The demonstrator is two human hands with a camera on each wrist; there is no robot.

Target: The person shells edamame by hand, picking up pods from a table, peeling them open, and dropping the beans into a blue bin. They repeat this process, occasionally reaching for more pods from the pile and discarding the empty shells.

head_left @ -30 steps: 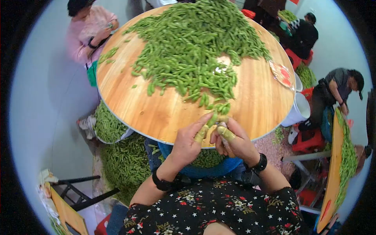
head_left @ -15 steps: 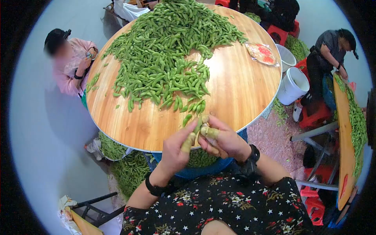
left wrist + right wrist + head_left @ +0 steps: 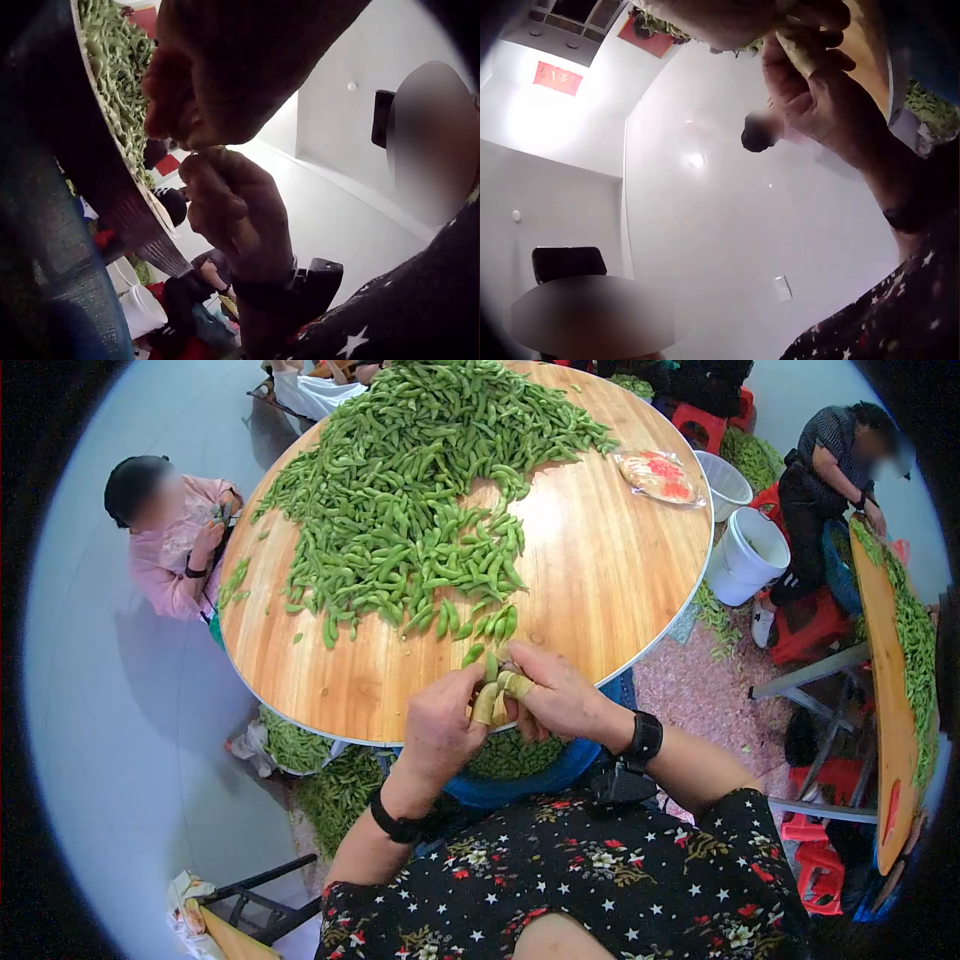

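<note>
Both hands meet just over the near edge of a round wooden table (image 3: 370, 690). My left hand (image 3: 440, 720) pinches a green edamame pod (image 3: 490, 666) between thumb and finger. Against the pod's other side, my right hand (image 3: 565, 695) pinches with its thumb bent and fingers curled. Yellowish-green wraps cover both thumbs. Beyond the hands, a large heap of edamame pods (image 3: 420, 510) spreads over the table, with a few loose pods near the fingertips. Below the table edge, a blue tub (image 3: 560, 780) holds small green beans. The wrist views show the two hands touching, their grip in shadow.
A packaged item (image 3: 660, 477) lies at the table's right. White buckets (image 3: 750, 555) stand beside it on the floor. More pods (image 3: 345, 805) are piled low on the left. People sit at left and right, and another table (image 3: 890, 690) with pods stands at right.
The head view has shifted, then settled. Both hands stay together at the table edge; the right hand has turned, and its thumb now lies nearer the left thumb.
</note>
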